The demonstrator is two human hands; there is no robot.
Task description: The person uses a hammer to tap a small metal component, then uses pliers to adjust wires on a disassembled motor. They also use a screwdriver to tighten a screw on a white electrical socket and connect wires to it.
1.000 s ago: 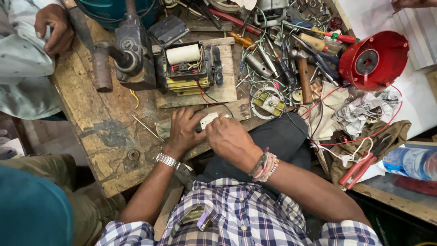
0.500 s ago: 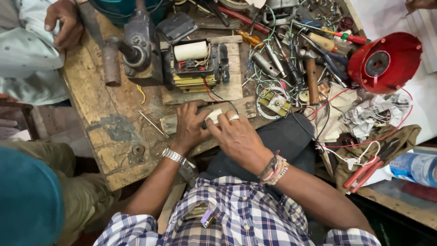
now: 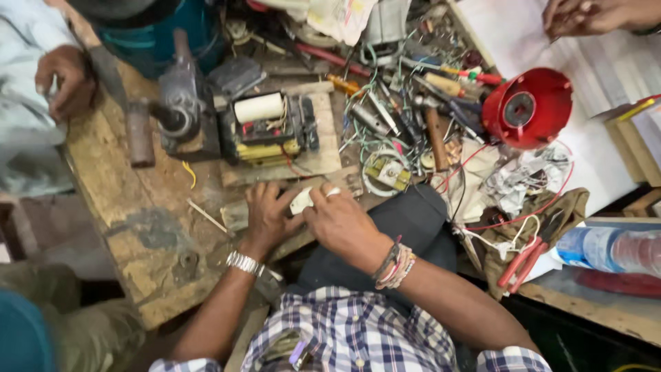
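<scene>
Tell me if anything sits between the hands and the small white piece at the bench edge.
Nothing visible does. The left hand and right hand both already touch the white piece, pinching it between their fingers at the wooden bench edge.

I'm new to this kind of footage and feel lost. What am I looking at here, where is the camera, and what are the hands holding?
The one view comes from a camera on a person's head, looking down at their own bare hands over a cluttered wooden workbench. The left hand and right hand together pinch a small white part at the bench edge. Behind it sits a transformer-like coil block on a board, with a grey metal vise to its left. To the right lie a red round housing, loose tools and wires, and red-handled pliers. Other people's hands show at the top corners.
</scene>
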